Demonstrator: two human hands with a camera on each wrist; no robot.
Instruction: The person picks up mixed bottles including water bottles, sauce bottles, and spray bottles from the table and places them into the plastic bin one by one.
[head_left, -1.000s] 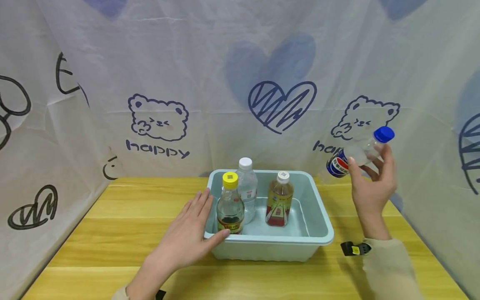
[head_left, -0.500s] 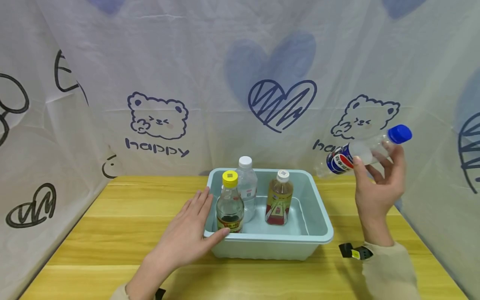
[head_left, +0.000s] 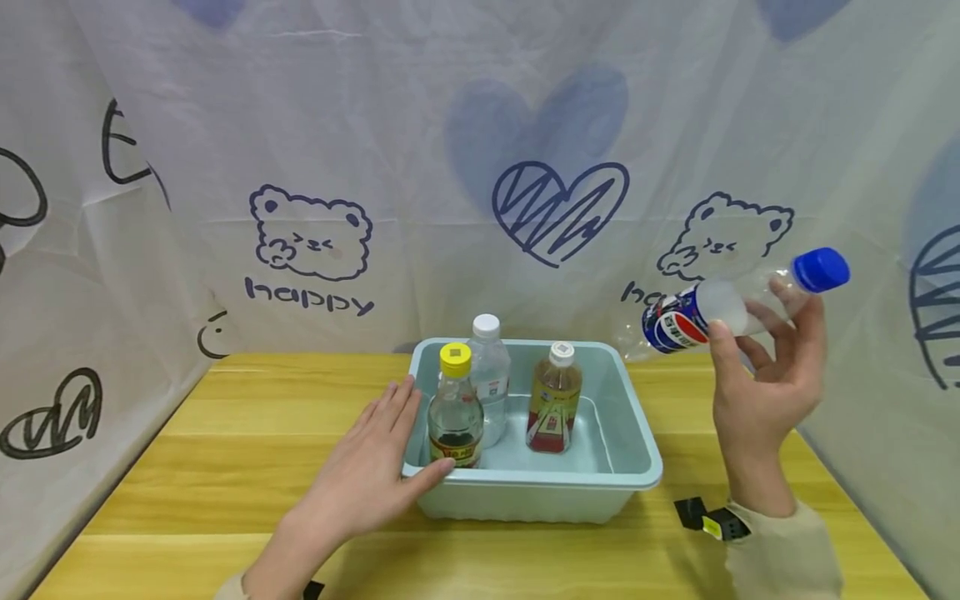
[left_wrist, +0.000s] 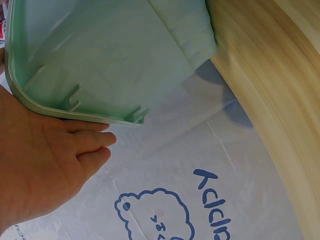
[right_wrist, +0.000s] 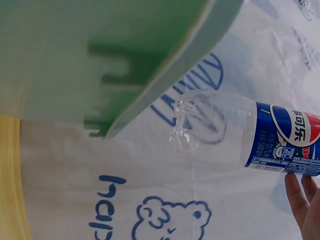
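Note:
A clear Pepsi bottle [head_left: 678, 322] with a blue cap is held tilted in the air by my right hand [head_left: 772, 379], thumb and fingers around its upper half. Its base points left, near the back right corner of the pale green plastic basin [head_left: 540, 500]. My left hand [head_left: 367, 475] rests with straight fingers along the basin's left rim, thumb over the front corner; the left wrist view shows the fingers against the rim's outside. Inside the basin stand a yellow-capped glass bottle [head_left: 456, 421], a clear water bottle [head_left: 491, 375] and a brown drink bottle [head_left: 553, 408].
The basin sits on a yellow wooden table [head_left: 187, 467]. A white cloth [head_left: 420, 150] printed with hearts and bears hangs behind and along the sides. The basin's right part has bare floor beside the brown drink bottle.
My right hand has moved right with the Pepsi bottle, which has tipped closer to level, its cap going right. The left hand stays on the basin's rim.

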